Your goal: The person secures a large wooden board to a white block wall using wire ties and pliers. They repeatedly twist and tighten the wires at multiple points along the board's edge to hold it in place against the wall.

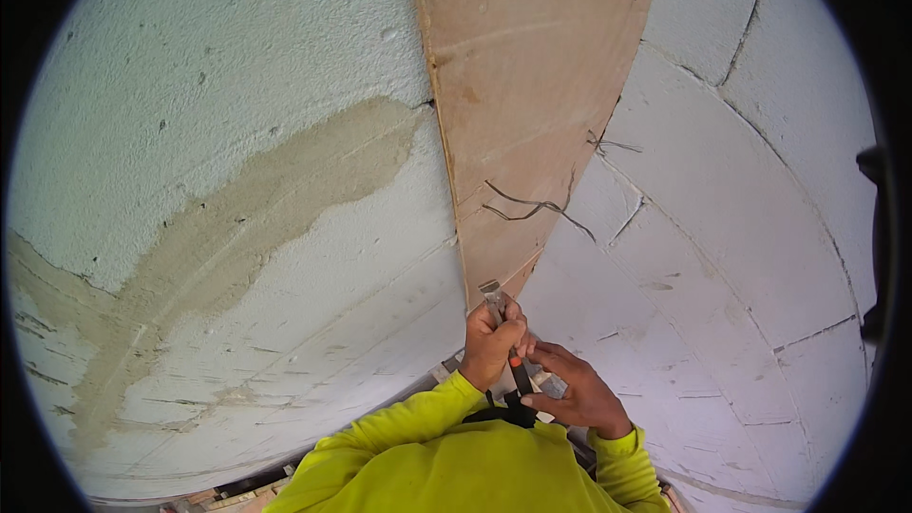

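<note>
1. Pale block walls (731, 218) flank the brown plywood panel (532, 85); grey mortar (275, 190) roughens the surface left of it.
2. Thin, twisted dark wires (544, 205) cross the panel's lower part.
3. Below the panel's narrow end, the left hand (492, 350) is wrapped round a hand tool (493, 293), its blunt metal head up, black-and-orange handle down.
4. Lower right of the panel, the right hand (581, 393) curves half-open beside that handle; contact is unclear.
5. Apparent step: adjusting the tool; next calls for a secure handle grip.
</note>
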Available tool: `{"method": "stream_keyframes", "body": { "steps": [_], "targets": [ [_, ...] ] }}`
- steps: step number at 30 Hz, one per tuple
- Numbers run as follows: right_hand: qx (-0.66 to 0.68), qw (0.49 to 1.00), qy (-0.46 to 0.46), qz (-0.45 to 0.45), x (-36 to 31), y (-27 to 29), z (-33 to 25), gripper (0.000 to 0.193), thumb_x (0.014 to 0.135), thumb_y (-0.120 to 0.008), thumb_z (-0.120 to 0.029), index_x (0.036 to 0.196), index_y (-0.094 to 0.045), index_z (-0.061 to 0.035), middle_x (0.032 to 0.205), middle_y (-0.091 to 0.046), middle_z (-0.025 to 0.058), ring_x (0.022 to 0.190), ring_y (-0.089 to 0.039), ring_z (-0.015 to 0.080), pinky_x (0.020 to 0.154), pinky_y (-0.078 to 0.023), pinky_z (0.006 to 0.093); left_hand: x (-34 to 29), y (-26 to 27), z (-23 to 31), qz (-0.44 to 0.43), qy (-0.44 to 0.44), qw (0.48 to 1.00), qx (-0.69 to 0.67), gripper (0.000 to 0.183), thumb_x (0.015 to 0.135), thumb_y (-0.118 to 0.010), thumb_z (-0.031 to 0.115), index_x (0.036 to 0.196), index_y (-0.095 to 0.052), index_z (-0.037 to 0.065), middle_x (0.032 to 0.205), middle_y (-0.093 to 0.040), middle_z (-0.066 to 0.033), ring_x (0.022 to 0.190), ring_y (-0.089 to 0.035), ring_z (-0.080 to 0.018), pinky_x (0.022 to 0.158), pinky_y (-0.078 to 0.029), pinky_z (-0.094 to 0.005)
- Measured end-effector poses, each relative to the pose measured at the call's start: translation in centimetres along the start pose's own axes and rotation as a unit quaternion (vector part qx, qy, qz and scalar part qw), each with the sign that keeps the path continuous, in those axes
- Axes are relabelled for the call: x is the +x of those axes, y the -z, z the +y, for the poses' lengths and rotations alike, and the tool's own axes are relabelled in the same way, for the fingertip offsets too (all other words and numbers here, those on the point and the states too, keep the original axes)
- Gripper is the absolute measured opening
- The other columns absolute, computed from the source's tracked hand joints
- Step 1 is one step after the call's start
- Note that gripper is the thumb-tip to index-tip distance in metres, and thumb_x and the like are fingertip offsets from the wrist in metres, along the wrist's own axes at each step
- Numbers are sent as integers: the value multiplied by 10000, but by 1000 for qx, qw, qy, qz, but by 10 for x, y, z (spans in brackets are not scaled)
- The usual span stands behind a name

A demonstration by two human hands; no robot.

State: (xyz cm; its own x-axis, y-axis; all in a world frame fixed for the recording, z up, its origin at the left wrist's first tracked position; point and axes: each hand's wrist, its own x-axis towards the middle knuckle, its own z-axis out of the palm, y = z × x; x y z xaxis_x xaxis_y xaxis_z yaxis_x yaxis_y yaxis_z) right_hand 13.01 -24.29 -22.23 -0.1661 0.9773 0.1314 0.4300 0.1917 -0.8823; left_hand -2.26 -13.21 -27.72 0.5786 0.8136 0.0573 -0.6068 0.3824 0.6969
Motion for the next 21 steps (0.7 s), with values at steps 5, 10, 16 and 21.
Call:
{"method": "stream_keyframes", "body": {
  "steps": [5, 10, 16, 21],
  "targets": [
    [-212, 905, 304, 210, 59, 34, -82, 332, 830, -741, -91, 1144, -661, -24, 1235, -635, 172, 1115, -616, 363, 955, -497, 440, 13, -10, 32, -10, -202, 968, 146, 75, 806, -585, -25, 811, -523, 17, 717, -539, -31, 549, -510, -121, 567, -444, -289],
    [-558, 767, 271, 165, 122, 55, -103, 307, 802, -761, -74, 1089, -653, -54, 1059, -665, 138, 924, -651, 287, 799, -509, 408, 68, -12, 43, 66, -364, 882, 291, 146, 705, -673, 47, 715, -527, 45, 575, -487, -60, 487, -485, -185, 495, -395, -318],
    [-390, 876, 251, 136, 150, 67, -91, 84, 857, -732, -64, 903, -673, -25, 739, -642, 92, 608, -598, 232, 582, -453, 377, 95, -10, 27, 133, -481, 799, 336, 176, 720, -704, 96, 751, -539, 43, 609, -526, -92, 484, -521, -252, 490, -439, -346],
    [-298, 924, 203, 129, 116, 60, -71, 100, 892, -706, -33, 830, -636, 3, 624, -578, 107, 478, -514, 221, 477, -396, 331, 96, -17, 24, 167, -487, 790, 332, 164, 743, -691, 81, 784, -538, 37, 613, -537, -80, 502, -533, -223, 505, -452, -325]
  ]
}}
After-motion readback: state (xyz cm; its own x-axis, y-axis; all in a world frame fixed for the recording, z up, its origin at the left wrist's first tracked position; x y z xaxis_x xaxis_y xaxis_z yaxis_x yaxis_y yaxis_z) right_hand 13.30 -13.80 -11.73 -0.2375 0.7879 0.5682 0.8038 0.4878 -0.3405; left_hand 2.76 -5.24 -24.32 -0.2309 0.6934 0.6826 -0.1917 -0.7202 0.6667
